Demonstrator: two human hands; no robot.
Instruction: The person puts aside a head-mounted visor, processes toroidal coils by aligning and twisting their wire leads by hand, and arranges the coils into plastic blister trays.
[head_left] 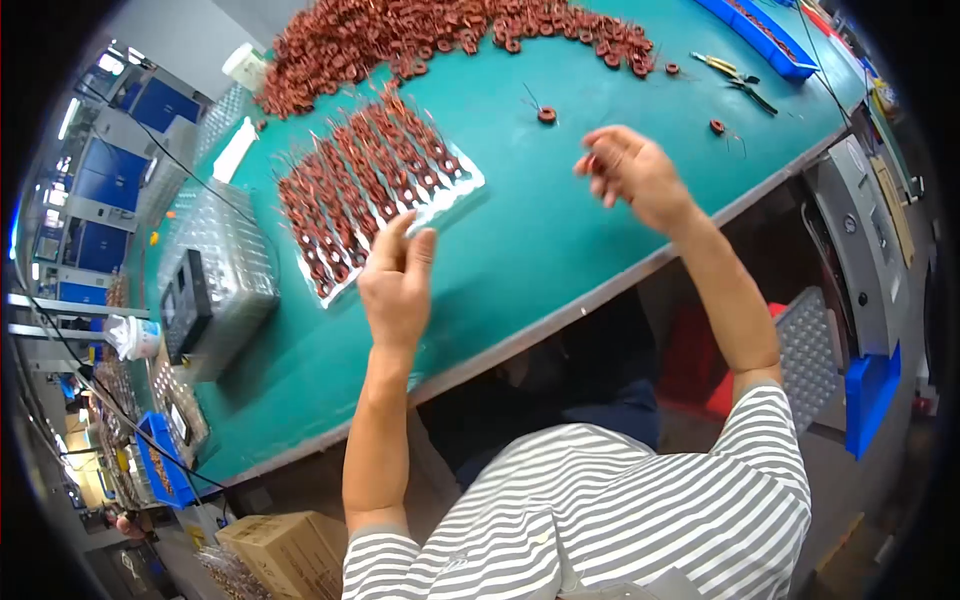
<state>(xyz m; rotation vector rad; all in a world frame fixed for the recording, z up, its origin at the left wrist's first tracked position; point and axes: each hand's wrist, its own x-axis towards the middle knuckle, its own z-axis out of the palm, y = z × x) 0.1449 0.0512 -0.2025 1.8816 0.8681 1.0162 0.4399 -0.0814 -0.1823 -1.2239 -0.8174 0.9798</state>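
Note:
A clear plastic tray (460, 200) lies on the green table, filled with rows of red-brown ring coils (365, 165) with wire leads. My left hand (395, 290) is at the tray's near edge, thumb and forefinger apart; its other fingers are partly hidden. To the right, my right hand (640, 182) is above the table with fingers curled together. A small dark red ring coil (598, 164) shows partly between its fingertips. Single coils lie loose nearby: one ring coil (546, 115) beyond my right hand and another coil (717, 127) to its right.
A large heap of coils (400, 45) covers the table's far side. Pliers (715, 66) and green-handled cutters (752, 95) lie at right, near a blue bin (765, 40). Stacked clear trays (225, 250) with a black box (187, 305) stand at left.

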